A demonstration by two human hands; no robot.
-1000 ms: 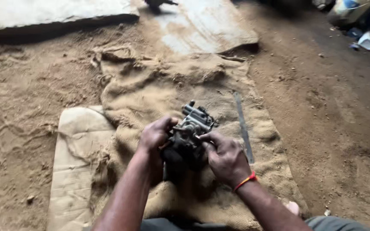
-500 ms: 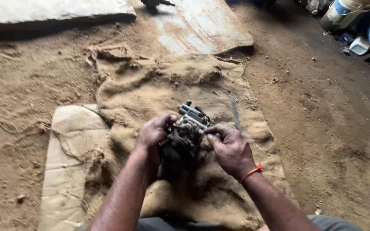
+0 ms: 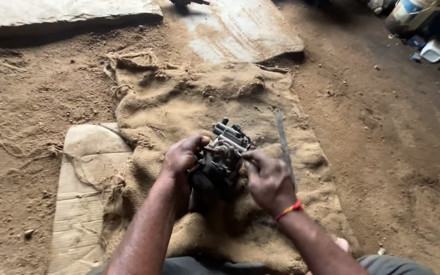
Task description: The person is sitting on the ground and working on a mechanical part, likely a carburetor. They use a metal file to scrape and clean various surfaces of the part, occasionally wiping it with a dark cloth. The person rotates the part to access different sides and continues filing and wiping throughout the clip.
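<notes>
A view from a head-worn camera looks down at a person seated on a dirt floor [image 3: 398, 153], knees just showing at the bottom edge.

Nearest, two bare forearms reach forward. The left hand [image 3: 179, 159] is wrapped around the left side of a dark, greasy metal engine part [image 3: 219, 165], fingers closed on it. The right hand [image 3: 267, 179], with a red and orange thread at the wrist, grips the part's right side, its fingertips pinched at a spot near the top. The part, possibly a carburettor, is held above a burlap sack [image 3: 204, 97] spread on the floor.

Just right of the right hand, a long, thin metal tool [image 3: 282, 140], like a file or blade, lies on the sack. To the left, a piece of worn cardboard [image 3: 85, 178] sits partly under the sack.

Farther off lie a flat metal sheet [image 3: 240, 30], a stone slab [image 3: 62, 12] at top left, and plastic containers [image 3: 429, 25] at top right.

The likely risks: the oily part could slip from either grip, and any small screw or spring loosened by the pinching fingers could drop into the coarse weave or loose sand and be lost. Grit could also enter the part's openings.
</notes>
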